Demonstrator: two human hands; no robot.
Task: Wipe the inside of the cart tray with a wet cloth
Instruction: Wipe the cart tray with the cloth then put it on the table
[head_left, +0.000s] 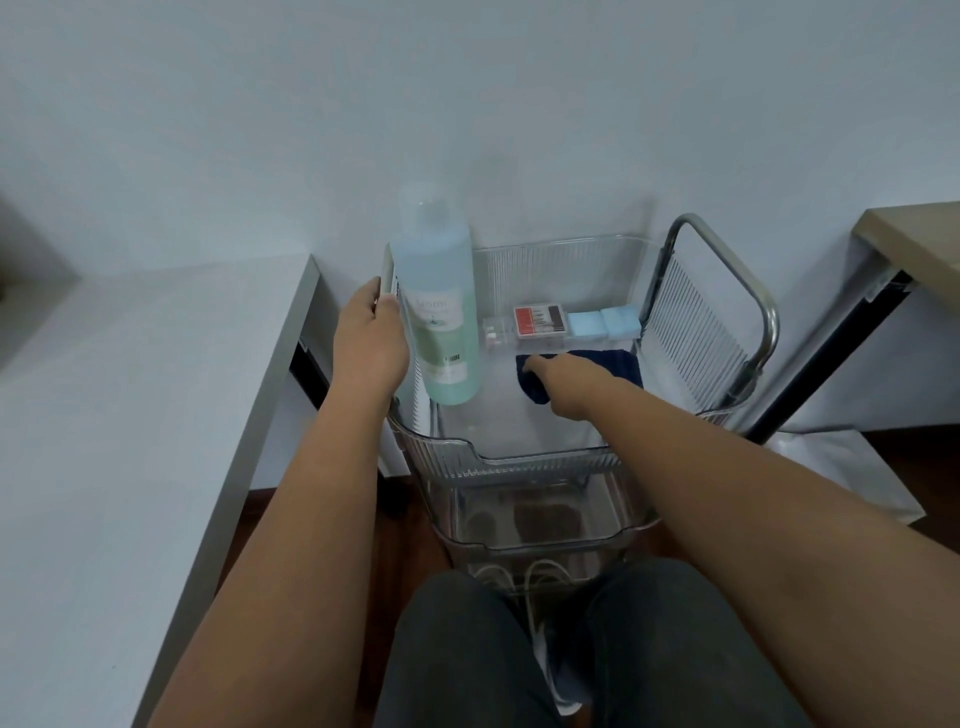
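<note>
The clear plastic top tray (540, 457) of a small cart stands in front of me. My left hand (370, 343) grips a tall bottle (441, 312) of pale blue-green liquid, upright at the tray's left side. My right hand (563, 387) reaches down into the tray and presses on a dark blue cloth (608, 364) on the tray floor, toward the back right. The fingers are partly hidden in the cloth.
At the tray's back lie a red-labelled clear box (537, 322) and light blue pads (602, 321). A metal handle (748, 291) rises on the cart's right. A white table (130, 415) is at my left, a wooden desk (914, 244) at far right. Lower cart trays (545, 535) sit beneath.
</note>
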